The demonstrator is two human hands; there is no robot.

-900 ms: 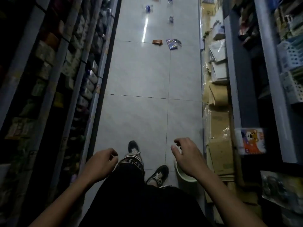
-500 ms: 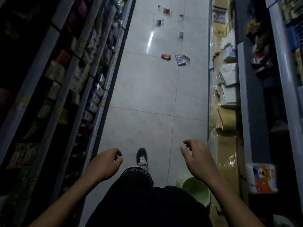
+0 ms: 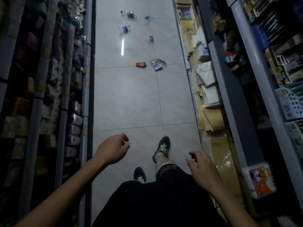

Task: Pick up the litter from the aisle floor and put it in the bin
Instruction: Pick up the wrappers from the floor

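Note:
Litter lies on the grey tiled aisle floor (image 3: 127, 99) ahead: an orange wrapper (image 3: 141, 64) and a purple packet (image 3: 157, 64) side by side, then several plastic bottles farther off, such as one (image 3: 124, 29) at left and one (image 3: 151, 38) at right. My left hand (image 3: 113, 149) hangs loosely curled and holds nothing. My right hand (image 3: 200, 169) has its fingers spread and is empty too. Both hands are far short of the litter. Only a green sliver of the bin (image 3: 214, 200) peeks out beside my right forearm.
Stocked shelves (image 3: 54, 95) wall the aisle on the left. On the right, stacked cardboard and wrapped paper (image 3: 211, 122) line the floor edge under more shelving (image 3: 242, 79). My feet in black shoes (image 3: 161, 149) stand mid-aisle.
I have stepped forward along the aisle; the litter is nearer and more bottles show. The green bin has slipped almost out of view behind my right arm. Both hands stay empty.

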